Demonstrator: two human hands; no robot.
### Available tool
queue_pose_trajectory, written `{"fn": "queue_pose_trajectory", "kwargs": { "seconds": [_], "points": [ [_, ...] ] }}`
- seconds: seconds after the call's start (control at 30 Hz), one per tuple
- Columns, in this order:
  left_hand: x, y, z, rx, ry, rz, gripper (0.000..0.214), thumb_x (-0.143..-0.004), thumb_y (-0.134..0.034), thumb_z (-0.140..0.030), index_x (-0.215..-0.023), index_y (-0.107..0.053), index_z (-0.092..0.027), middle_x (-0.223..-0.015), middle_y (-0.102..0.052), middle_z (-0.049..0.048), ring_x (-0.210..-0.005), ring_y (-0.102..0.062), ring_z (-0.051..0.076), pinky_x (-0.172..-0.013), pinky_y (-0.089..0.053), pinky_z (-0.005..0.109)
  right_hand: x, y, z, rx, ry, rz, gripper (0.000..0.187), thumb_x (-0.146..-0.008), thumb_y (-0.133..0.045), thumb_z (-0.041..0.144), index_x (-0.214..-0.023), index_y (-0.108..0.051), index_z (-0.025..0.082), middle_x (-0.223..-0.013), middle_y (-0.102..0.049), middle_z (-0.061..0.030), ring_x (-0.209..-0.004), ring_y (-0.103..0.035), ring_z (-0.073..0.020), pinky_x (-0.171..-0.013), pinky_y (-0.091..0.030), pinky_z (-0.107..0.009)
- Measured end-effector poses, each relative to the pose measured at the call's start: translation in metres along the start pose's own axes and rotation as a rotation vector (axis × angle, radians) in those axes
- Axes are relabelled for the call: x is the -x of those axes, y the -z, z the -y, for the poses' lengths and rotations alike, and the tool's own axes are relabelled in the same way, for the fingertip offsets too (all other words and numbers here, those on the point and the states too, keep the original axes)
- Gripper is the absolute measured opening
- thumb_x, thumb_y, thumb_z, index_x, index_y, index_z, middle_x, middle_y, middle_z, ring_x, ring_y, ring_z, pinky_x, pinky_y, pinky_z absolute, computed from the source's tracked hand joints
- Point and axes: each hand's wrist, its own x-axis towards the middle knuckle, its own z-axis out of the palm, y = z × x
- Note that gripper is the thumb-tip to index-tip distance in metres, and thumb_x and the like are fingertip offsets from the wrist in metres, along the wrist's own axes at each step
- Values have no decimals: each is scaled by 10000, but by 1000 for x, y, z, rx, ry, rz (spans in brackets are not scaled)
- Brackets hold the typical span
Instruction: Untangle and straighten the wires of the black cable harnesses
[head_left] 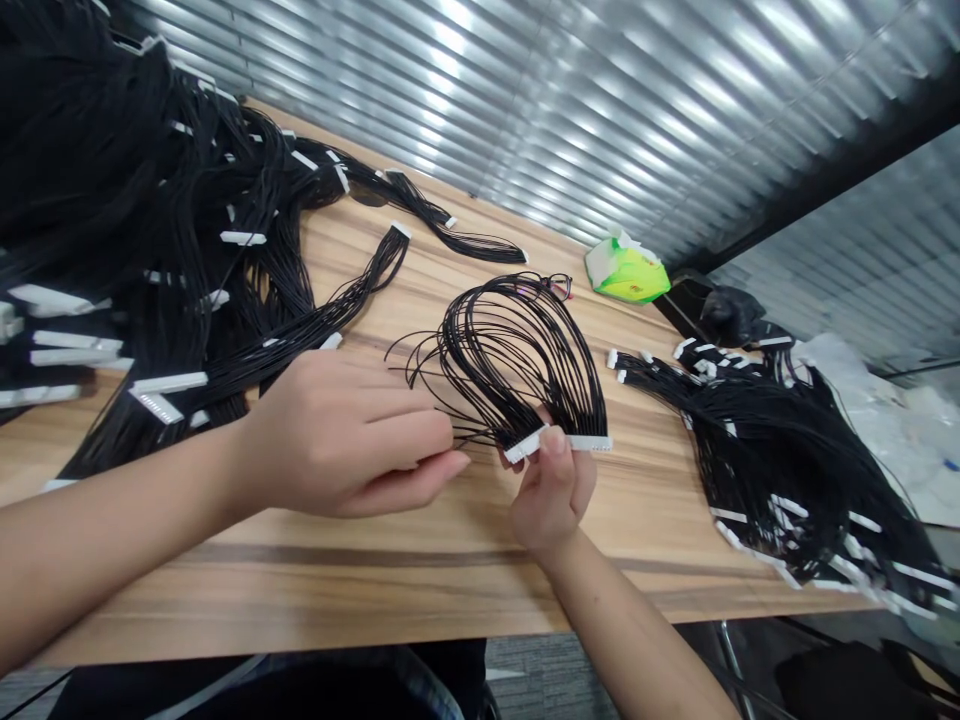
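Observation:
My right hand (pixel 553 490) pinches the white connectors at both ends of a black wire harness (pixel 589 370), just above the table. Its wires arch up and away in a loop, and several loose wire ends stick out to the left. One white connector (pixel 527 443) tilts to the left of my thumb; the other white connector (pixel 592 442) points right. My left hand (pixel 360 435) is closed beside the loop, thumb against the curled fingers, near the loose wires. Whether a wire sits between those fingertips is hidden.
A large heap of black harnesses (pixel 150 200) covers the left side, and another pile (pixel 795 450) lies at the right. Single harnesses (pixel 465 235) rest toward the back. Glasses (pixel 555 286) and a green tissue pack (pixel 628 270) lie near the corrugated metal wall (pixel 525 120).

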Motion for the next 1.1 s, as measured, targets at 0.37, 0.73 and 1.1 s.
{"fn": "queue_pose_trajectory", "kwargs": {
  "seconds": [0.37,0.73,1.1],
  "points": [
    [-5,2,-1,-72,-21,-7,62,-945,-582,-222,-985,-628,-211,-696,-720,-72,-581,-627,87,-566,-471,259,8,17,-7,175,74,171,279,-1000,-438,395,-846,-625,256,-693,-598,-6,-622,-608,-189,-651,-531,-347],
    [11,-9,2,-60,-75,-3,323,-942,-552,-116,-1219,-642,-255,-737,-725,-80,-645,-668,85,-623,-476,254,11,15,-5,152,83,139,214,-983,-481,358,-860,-634,271,-639,-577,9,-584,-581,-186,-588,-515,-323],
    [-9,-3,-1,-12,3,127,135,-1007,-528,-314,-974,-633,-237,-804,-727,-76,-693,-639,84,-677,-426,269,5,11,0,257,157,233,278,-987,-460,335,-763,-601,248,-623,-538,12,-550,-533,-168,-537,-448,-318]
  ]
}}
